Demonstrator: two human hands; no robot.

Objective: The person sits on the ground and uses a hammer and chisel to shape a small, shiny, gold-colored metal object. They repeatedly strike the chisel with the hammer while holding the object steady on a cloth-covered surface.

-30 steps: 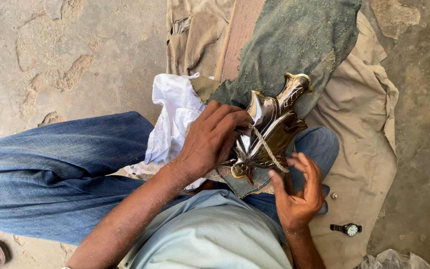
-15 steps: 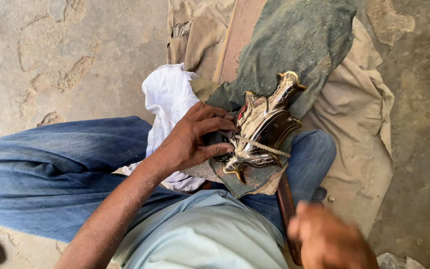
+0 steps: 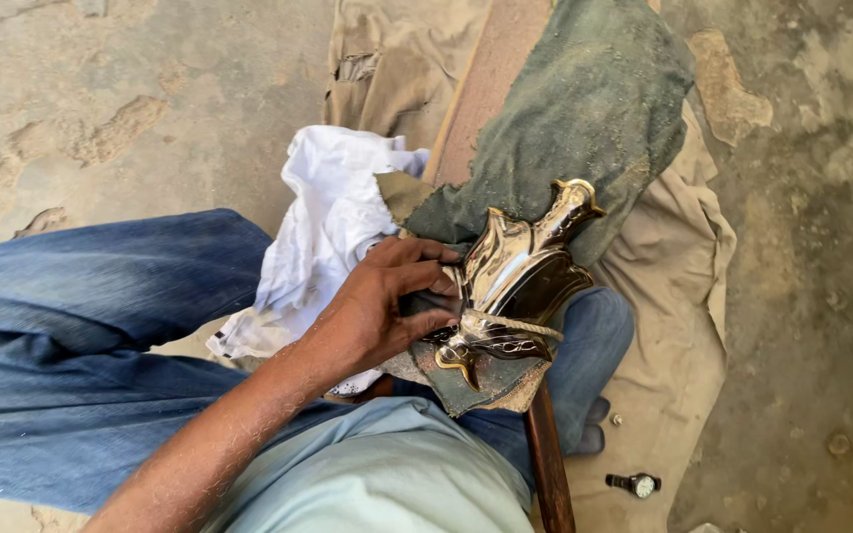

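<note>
Left hand (image 3: 387, 306) clamped, fingers curled, on shiny brass, leaf-shaped ornament (image 3: 515, 276) — pinned against dusty green cloth (image 3: 575, 109) for steadiness — right hand out of view.

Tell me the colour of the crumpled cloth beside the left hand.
White. The crumpled cloth lies just past the left hand, clearest in the head view.
</note>
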